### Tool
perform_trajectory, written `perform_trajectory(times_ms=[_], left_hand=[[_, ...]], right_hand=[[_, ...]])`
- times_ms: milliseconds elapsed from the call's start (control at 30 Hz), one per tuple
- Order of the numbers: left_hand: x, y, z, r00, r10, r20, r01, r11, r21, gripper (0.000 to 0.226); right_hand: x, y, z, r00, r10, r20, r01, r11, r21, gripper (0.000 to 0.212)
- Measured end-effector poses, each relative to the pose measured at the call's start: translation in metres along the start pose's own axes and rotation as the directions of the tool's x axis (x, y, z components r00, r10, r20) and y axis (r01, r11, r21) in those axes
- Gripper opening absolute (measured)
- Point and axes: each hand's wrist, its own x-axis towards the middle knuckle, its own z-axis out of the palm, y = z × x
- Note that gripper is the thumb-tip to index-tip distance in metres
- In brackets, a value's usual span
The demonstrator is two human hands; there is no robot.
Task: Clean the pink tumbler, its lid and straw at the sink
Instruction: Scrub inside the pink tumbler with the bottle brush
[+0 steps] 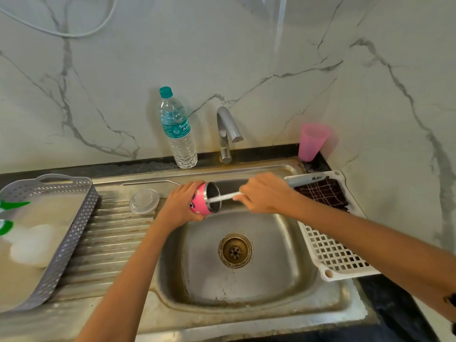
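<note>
over sink (271, 282), left grip (183, 206) hides tumbler (201, 202) base.

Veined white marble walls (111, 70), black countertop (394, 317), white cable (74, 35)

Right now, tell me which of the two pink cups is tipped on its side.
The patterned pink tumbler, gripped by the left hand over the sink, mouth facing sideways. The plain pink cup stands upright by the wall.
</note>
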Motion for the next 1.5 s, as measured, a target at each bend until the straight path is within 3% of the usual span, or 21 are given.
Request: perform_trajectory(times_ms=[100,267,433,500,600,767,900,1100,1267,1400,1500], left_hand=[[0.004,0.006,-0.002,0.999,0.04,-0.026,-0.04,0.999,0.001,0.096],[0.006,0.002,-0.011,0.998,0.011,-0.057,-0.01,1.0,0.021,0.097],[0.005,0.009,-0.011,0.999,0.026,-0.03,-0.026,0.999,0.022,0.096],[0.009,0.006,-0.015,0.999,0.017,-0.027,-0.016,0.999,0.042,0.097],[0.006,0.006,-0.011,1.0,-0.027,0.017,0.026,0.998,0.055,0.097],[0.008,0.011,-0.009,1.0,0.019,0.021,-0.02,0.997,0.068,0.097],[0.007,0.008,-0.007,1.0,-0.03,0.003,0.03,0.998,0.063,0.098],[0.006,0.014,-0.005,0.999,-0.009,0.037,0.007,0.999,0.052,0.099],[0.004,0.01,-0.009,0.999,-0.042,0.016,0.041,0.998,0.038,0.098],[0.003,0.011,-0.01,1.0,0.003,0.017,-0.004,0.999,0.04,0.099],[0.004,0.007,-0.017,0.999,0.033,-0.034,-0.03,0.997,0.077,0.099]], right_hand=[[0.005,0.015,-0.002,0.994,0.113,0.009,-0.113,0.993,0.019,0.046],[0.002,-0.01,-0.006,0.999,-0.031,-0.014,0.03,0.999,-0.032,0.043],[0.012,0.012,0.002,0.996,0.092,0.013,-0.092,0.994,0.052,0.047],[0.007,0.003,0.01,0.997,0.054,0.051,-0.058,0.994,0.09,0.046],[0.011,-0.003,-0.001,0.998,-0.055,0.004,0.055,0.998,0.016,0.043],[0.013,0.015,0.003,0.998,0.051,0.021,-0.051,0.999,-0.001,0.047],[0.005,-0.005,0.003,0.996,-0.085,0.023,0.085,0.996,-0.021,0.041],[0.009,0.01,0.003,0.999,0.049,0.01,-0.049,0.998,-0.026,0.043],[0.006,-0.011,-0.007,0.995,-0.098,-0.006,0.097,0.992,-0.085,0.039],[0.015,0.006,-0.006,0.999,0.044,-0.028,-0.046,0.998,-0.05,0.046],[0.006,-0.004,0.004,1.0,0.024,-0.001,-0.024,1.0,0.003,0.044]])
